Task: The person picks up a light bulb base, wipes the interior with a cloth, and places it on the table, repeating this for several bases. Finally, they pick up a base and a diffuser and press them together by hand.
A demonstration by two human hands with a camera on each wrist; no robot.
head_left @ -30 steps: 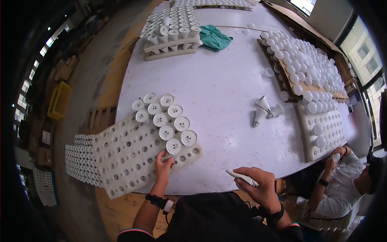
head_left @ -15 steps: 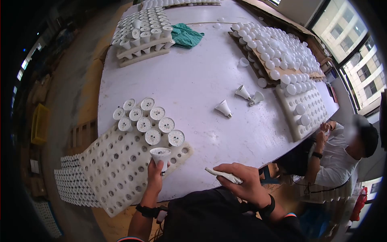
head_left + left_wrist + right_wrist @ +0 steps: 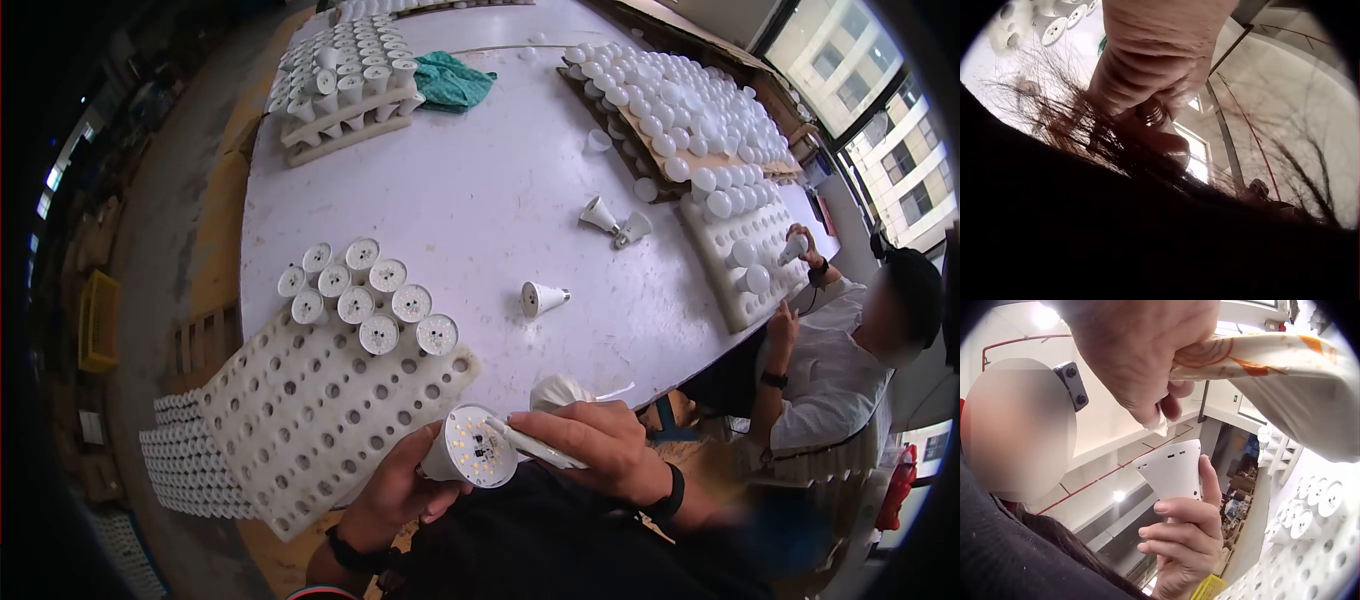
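My left hand [image 3: 395, 490] grips a white cone-shaped LED bulb housing [image 3: 478, 450], its open face and round LED board tilted up toward the head camera. My right hand [image 3: 605, 445] squeezes a soft white bag like a piping bag [image 3: 560, 392], which has orange print in the right wrist view. The bag's narrow tip is right at the housing's rim. From below, the right wrist view shows the housing [image 3: 1172, 469] between left thumb and fingers. The left wrist view shows mostly the hand [image 3: 1154, 69], with the metal screw base [image 3: 1152, 112] partly hidden.
A pale foam tray [image 3: 330, 430] with holes holds several housings [image 3: 356, 306] at its far end. Loose housings [image 3: 540, 298] lie mid-table. Stacked trays [image 3: 345, 135], a green cloth [image 3: 455, 82] and white bulb covers [image 3: 690, 120] stand farther back. Another person [image 3: 830, 360] works at the right.
My left hand has lifted a housing from the tray and brought it right, tilted, to the bag in my right hand. One loose housing has rolled nearer. The head view has swung right.
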